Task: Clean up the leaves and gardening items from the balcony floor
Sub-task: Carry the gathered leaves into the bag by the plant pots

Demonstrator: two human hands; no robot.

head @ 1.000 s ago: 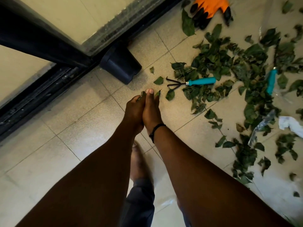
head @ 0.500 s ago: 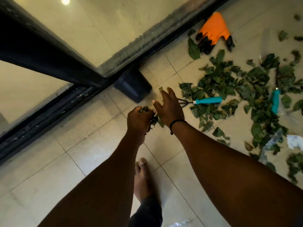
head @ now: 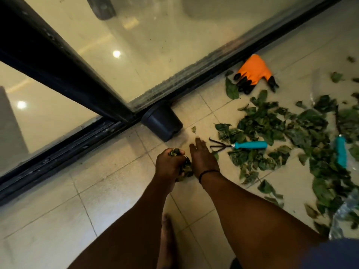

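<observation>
On tiled floor point(head: 58, 191): hand rake point(head: 240, 145) lies left-right, tines toward right hand point(head: 204, 160), fingers straight; left hand point(head: 168, 165) clutches leaves point(head: 185, 167).

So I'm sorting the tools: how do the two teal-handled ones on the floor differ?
The hand rake lies crosswise near the right hand, its black prongs bare on the tile; the other tool lies lengthwise farther right, its working end buried in leaves. The rake shows whole; the other shows mainly its handle. Both have teal handles.
</observation>
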